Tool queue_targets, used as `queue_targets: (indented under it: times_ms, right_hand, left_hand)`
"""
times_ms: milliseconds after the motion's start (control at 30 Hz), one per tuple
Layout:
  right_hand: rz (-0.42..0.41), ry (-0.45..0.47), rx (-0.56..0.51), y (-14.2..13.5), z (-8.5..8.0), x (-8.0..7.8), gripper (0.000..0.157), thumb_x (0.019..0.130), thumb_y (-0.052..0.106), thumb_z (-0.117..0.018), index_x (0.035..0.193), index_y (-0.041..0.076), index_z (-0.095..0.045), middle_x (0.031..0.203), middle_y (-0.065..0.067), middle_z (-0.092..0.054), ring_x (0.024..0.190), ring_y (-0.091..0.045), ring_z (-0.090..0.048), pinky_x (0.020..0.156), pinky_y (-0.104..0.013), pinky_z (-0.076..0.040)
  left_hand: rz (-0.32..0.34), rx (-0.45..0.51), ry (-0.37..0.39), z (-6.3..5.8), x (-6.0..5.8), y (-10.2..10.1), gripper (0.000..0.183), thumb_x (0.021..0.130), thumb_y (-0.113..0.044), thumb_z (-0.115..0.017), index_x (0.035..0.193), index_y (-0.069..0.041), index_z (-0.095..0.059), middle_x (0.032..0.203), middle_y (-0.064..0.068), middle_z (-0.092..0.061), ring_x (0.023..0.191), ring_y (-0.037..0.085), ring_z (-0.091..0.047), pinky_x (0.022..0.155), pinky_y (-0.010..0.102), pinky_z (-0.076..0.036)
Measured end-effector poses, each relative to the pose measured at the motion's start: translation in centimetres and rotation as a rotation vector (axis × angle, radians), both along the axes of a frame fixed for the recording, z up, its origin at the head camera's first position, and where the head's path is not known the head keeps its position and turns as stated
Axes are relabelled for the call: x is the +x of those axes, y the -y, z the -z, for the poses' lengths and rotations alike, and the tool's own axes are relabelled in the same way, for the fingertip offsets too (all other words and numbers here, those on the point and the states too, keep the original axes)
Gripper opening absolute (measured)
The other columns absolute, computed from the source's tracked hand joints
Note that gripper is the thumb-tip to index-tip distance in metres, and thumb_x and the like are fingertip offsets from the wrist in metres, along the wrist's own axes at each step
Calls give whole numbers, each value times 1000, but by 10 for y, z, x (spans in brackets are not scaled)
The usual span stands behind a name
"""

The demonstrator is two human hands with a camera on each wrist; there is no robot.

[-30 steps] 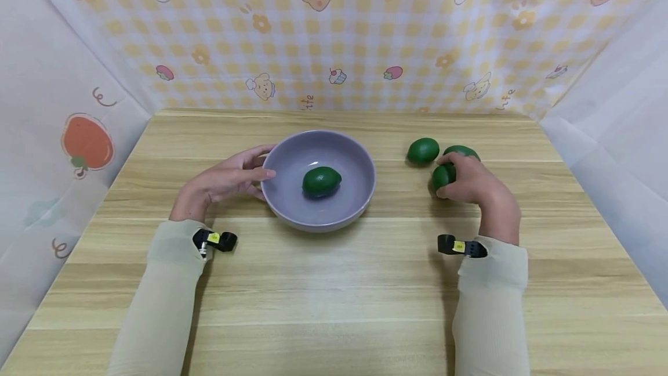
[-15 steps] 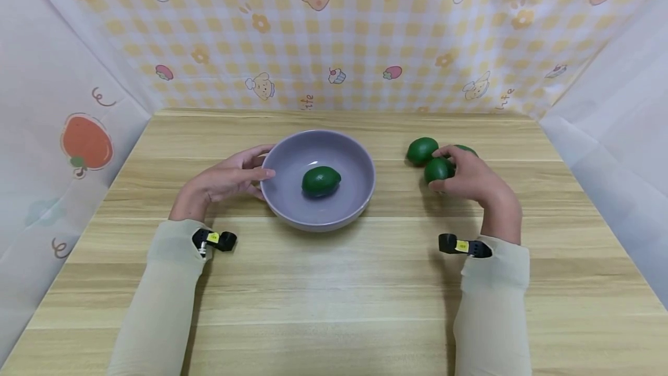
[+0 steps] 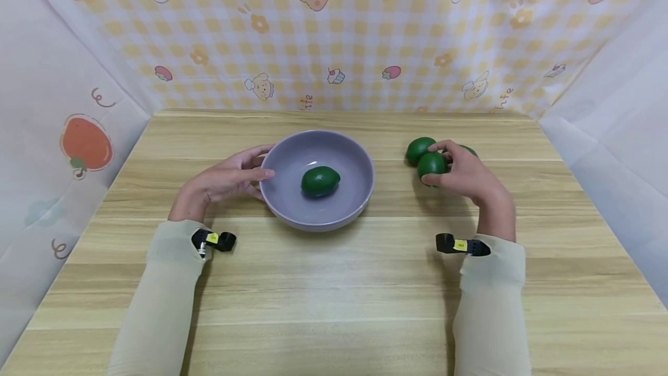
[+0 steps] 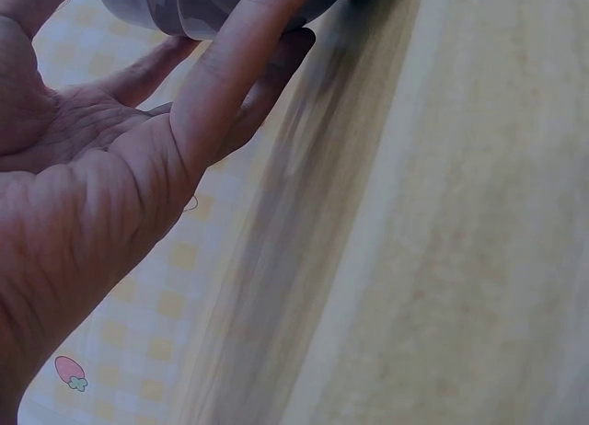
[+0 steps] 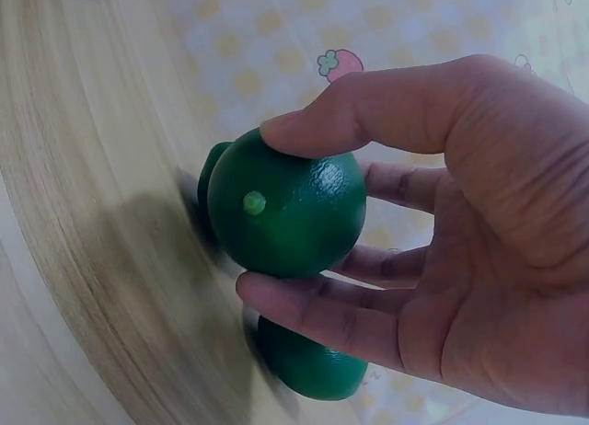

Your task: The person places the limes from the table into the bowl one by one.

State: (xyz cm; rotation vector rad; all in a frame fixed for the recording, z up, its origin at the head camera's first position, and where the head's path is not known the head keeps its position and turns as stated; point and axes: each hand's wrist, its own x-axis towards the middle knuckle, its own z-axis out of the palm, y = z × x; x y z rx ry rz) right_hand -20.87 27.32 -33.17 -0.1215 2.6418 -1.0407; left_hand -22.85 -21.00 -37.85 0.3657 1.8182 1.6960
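A smooth lavender bowl [image 3: 345, 193] stands left of the table's middle with one dark green lime [image 3: 320, 182] lying in it. My left hand [image 3: 227, 180] holds the bowl at its left side, thumb over the rim and fingers against the outer wall. To the right of the bowl, my right hand [image 3: 469, 174] pinches a second green lime [image 5: 285, 218] between thumb and fingers, its pale stem end showing in the right wrist view. Just behind the held fruit lies another lime [image 3: 418, 148]. A further lime [image 3: 468, 149] is mostly hidden behind the right hand.
The wood-grain table [image 3: 323, 289] ends at the back against a yellow checked cloth [image 3: 360, 39] with cartoon prints. Pale printed sheets [image 3: 62, 91] border both sides. A small black camera [image 3: 214, 241] is strapped at each sleeve cuff.
My right hand has drawn the pinched lime leftward and slightly back, away from the lime behind the hand and in front of the left one. The left hand and bowl have stayed put.
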Motion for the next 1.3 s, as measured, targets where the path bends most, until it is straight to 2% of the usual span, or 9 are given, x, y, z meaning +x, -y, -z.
queue_targets:
  times_ms: [400,667,1000,1300]
  right_hand:
    - [19,-4,-90,3,4,-4,71,98,21,-75,157,10,-36,156,-31,-42,140,-46,-46,112,-60,-48]
    - [20,-19,-145,5,9,-7,72,97,20,-75,158,10,-37,158,-27,-41,135,-44,-49,103,-50,-51]
    - [21,-47,-193,5,5,-5,68,97,22,-76,155,14,-41,153,-23,-46,128,-39,-54,97,-40,-53]
    - [17,-31,-238,6,3,-4,68,98,23,-75,157,18,-42,154,-19,-44,129,-35,-56,90,-27,-54]
  left_hand:
    - [6,7,-10,2,-1,1,75,107,-10,-57,170,-12,-17,172,23,-26,126,24,-66,94,52,-66]
    - [2,3,-11,1,0,0,75,106,-10,-57,170,-12,-18,173,22,-26,127,25,-65,94,52,-66]
    - [0,-1,-5,1,0,0,75,106,-11,-57,170,-13,-17,173,22,-25,127,24,-65,95,51,-66]
    - [2,7,1,1,0,-1,75,107,-11,-57,170,-12,-17,172,23,-26,124,23,-67,93,51,-66]
